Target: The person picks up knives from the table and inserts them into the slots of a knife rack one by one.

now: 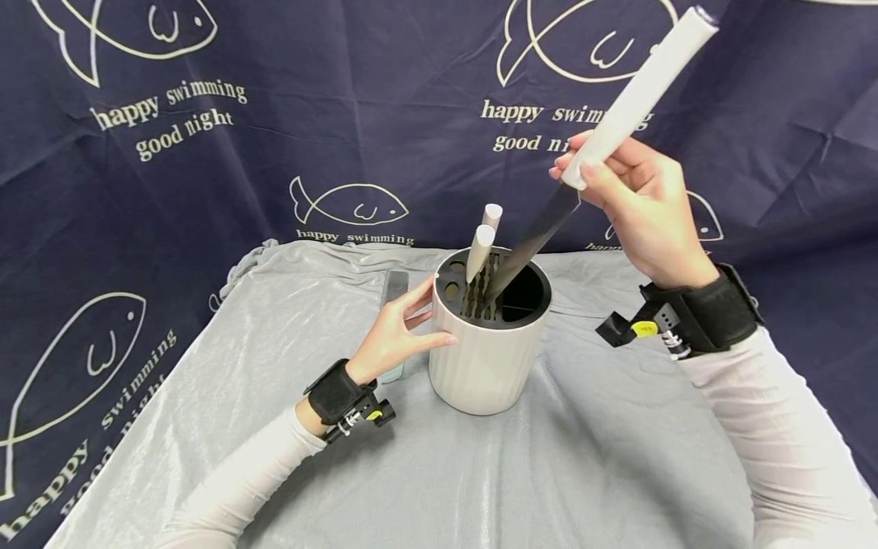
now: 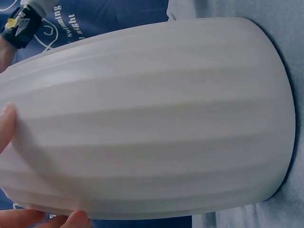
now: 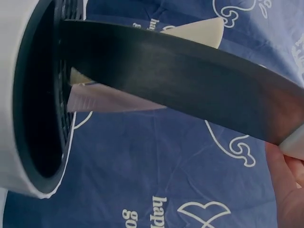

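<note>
My round white knife pot (image 1: 483, 370) stands on a soft grey cloth (image 1: 480, 480), and a long thing (image 1: 395, 285), partly hidden, lies beside it.

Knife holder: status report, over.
Right hand grips knife by handle, tip at slots. Left hand holds white holder. Two other handles stand near the blade.

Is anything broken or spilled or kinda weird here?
Nothing looks broken or spilled. The big kitchen knife slants over the white knife block, which looks crooked, but the right hand is holding it by its handle, tip at the slots.
</note>
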`<state>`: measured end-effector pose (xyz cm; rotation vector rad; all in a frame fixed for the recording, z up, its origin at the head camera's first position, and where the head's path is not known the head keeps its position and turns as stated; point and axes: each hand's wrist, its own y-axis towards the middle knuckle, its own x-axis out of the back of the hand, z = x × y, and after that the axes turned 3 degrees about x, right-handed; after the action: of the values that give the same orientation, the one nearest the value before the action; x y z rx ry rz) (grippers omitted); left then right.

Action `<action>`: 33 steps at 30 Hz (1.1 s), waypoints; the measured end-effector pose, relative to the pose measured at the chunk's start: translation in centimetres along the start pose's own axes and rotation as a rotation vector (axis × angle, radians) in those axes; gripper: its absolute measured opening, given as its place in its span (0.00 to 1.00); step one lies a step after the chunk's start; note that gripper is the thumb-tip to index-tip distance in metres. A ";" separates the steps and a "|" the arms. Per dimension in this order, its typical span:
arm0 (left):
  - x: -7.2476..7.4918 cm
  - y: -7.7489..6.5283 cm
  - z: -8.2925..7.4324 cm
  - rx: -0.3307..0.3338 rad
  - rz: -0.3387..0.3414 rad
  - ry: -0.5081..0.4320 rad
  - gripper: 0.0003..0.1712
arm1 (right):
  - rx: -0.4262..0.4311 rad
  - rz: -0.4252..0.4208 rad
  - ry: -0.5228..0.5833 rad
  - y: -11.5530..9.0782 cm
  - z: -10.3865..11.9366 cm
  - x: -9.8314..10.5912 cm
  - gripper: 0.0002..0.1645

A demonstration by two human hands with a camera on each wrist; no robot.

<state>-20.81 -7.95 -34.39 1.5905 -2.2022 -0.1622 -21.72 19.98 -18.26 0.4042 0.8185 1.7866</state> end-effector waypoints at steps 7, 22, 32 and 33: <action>0.1 -0.1 0.1 0.000 -0.008 0.005 0.51 | -0.099 0.043 -0.072 -0.3 -1.4 -0.9 0.13; 0.0 0.0 0.2 -0.026 -0.013 0.015 0.51 | -0.201 0.067 -0.253 -2.4 -6.4 -1.4 0.13; -0.1 -0.1 0.2 -0.017 -0.016 0.010 0.52 | -0.155 0.053 -0.363 -3.2 -7.5 -1.8 0.16; -0.1 -0.1 0.2 -0.017 -0.016 0.011 0.52 | -0.151 0.052 -0.372 -3.2 -7.5 -1.9 0.16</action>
<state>-20.81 -7.92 -34.62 1.5960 -2.1749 -0.1758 -23.50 16.32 -25.63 0.6382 0.4130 1.7364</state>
